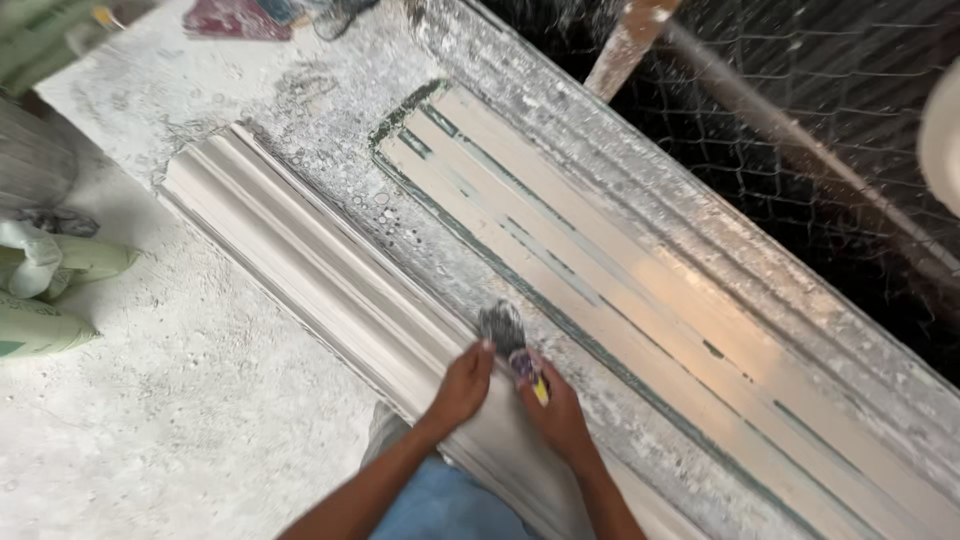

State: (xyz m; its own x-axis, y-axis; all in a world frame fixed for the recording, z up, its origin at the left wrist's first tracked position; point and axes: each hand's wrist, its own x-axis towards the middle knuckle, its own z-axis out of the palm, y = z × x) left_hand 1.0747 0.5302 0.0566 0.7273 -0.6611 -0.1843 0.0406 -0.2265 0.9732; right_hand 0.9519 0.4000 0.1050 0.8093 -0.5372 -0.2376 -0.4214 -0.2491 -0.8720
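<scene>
My left hand (462, 385) and my right hand (557, 415) meet over the near edge of a long plaster-crusted workbench (330, 120). Together they grip a small brush with a dark, plaster-caked head (502, 325) and a yellow-and-pink handle (535, 380). The brush head rests on the bench between a long white moulded cornice strip (300, 255) on the left and a long flat mould with ridged cream channels (620, 270) on the right.
Wire mesh (800, 110) and a wooden post (630, 40) stand behind the bench at the top right. Green-and-white sacks (45, 290) lie on the dusty floor at the left. A dark red patch (235, 18) sits at the bench's far end.
</scene>
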